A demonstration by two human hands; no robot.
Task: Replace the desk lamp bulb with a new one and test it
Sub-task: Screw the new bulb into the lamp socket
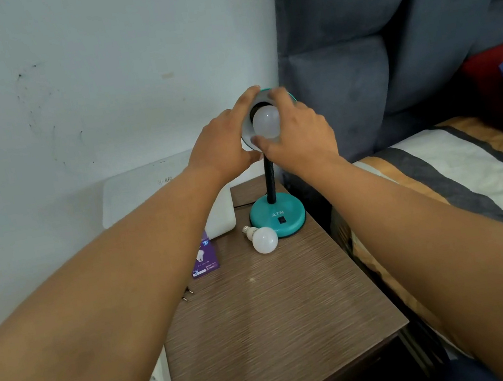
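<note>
The left hand (222, 148) cupped the lamp shade (289, 96) at the counter's (283, 319) far end; the right hand's (298, 138) grip pinched the bulb (266, 122) seated inside. It looked light, smooth and breakable, best turned gently around its widest part.

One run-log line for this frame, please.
left hand: steadies shade | right hand: grips bulb at socket | spare bulb: on table

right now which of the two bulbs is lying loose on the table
The bulb beside the teal lamp base; the other bulb sits in the lamp head, gripped by the right hand.
</note>
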